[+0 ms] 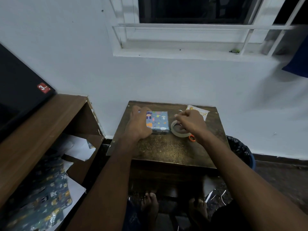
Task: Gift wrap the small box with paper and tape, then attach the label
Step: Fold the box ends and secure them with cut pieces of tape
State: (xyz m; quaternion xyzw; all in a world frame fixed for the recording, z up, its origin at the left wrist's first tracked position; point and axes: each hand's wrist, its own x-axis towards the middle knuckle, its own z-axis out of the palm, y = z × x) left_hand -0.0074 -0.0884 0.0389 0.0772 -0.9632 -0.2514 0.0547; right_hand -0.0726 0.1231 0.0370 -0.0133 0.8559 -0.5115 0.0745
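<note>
Box (157, 121) | wrapped, blue cartoon-print paper | left hand (139, 124) steadying

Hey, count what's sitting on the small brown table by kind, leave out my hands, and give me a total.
Wrapped box: 1
Tape roll: 1
Label card: 1
Scissors, only an orange handle showing: 1
Total: 4

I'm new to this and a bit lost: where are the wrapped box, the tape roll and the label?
wrapped box (158, 121): head view, patterned top face.
tape roll (174, 130): head view, left rim.
label (202, 113): head view, right part.
</note>
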